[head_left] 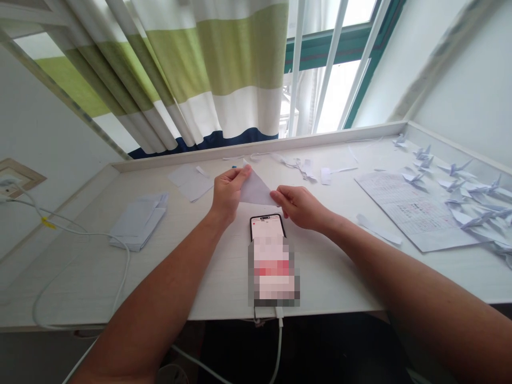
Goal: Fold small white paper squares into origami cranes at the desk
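Observation:
A white sheet of paper [256, 185], folded into a triangle, is held up over the desk between both hands. My left hand [229, 193] pinches it near its upper corner, thumb on the near face. At the lower right corner my right hand [298, 205] grips the paper between thumb and curled fingers. Just below the hands lies a phone [268, 229] with its screen lit and partly blurred out, a white cable [279, 320] plugged into its near end.
Folded paper cranes [456, 168] crowd the right side, some on a printed sheet [416, 224]. A paper stack [138, 221] lies left, beside a loose white cable [127, 261]. Paper scraps [306, 169] lie toward the back. A raised rim [264, 146] edges the desk.

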A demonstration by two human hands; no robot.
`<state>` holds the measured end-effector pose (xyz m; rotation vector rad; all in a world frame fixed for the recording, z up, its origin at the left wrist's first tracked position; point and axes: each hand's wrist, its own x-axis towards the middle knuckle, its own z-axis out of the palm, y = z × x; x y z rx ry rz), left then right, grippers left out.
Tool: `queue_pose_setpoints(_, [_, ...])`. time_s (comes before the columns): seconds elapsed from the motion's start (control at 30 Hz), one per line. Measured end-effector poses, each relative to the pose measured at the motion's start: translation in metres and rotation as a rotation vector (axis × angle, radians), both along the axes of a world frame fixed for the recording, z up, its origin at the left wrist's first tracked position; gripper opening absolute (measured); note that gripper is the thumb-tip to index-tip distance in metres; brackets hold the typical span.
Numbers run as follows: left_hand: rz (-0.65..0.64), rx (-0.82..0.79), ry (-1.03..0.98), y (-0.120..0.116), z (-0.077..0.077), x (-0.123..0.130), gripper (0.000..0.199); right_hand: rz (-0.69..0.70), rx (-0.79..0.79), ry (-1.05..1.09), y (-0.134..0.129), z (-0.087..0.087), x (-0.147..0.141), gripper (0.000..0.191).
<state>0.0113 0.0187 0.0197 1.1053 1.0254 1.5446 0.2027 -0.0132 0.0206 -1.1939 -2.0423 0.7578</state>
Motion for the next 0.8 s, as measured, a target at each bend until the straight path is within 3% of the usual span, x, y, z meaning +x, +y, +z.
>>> queue_pose_setpoints(0.2, [-0.070,-0.049,-0.007,0.003,-0.001,-0.006,0.045,-0.039,0.053,0.015,0.003,-0.002,0.006,0.044])
queue_pose_setpoints(0.37, [-0.133,-0.066,0.128,0.003,-0.005,-0.008,0.040,-0.110,0.073,0.035,0.008,-0.003,0.011,0.044])
queue_pose_setpoints(0.47, [-0.100,-0.034,0.186,0.005,-0.009,-0.008,0.040,-0.135,0.051,0.032,0.013,-0.006,0.012,0.045])
queue_pose_setpoints(0.57, [-0.044,-0.001,0.182,0.005,-0.013,-0.005,0.043,-0.152,0.212,0.103,0.014,-0.007,0.011,0.031])
queue_pose_setpoints(0.7, [-0.040,-0.015,0.168,-0.001,-0.011,0.002,0.044,-0.031,0.301,-0.048,0.009,-0.006,0.006,0.058])
queue_pose_setpoints(0.8, [-0.090,-0.035,0.116,-0.006,-0.005,0.005,0.045,-0.068,0.354,-0.106,0.008,-0.007,0.004,0.053])
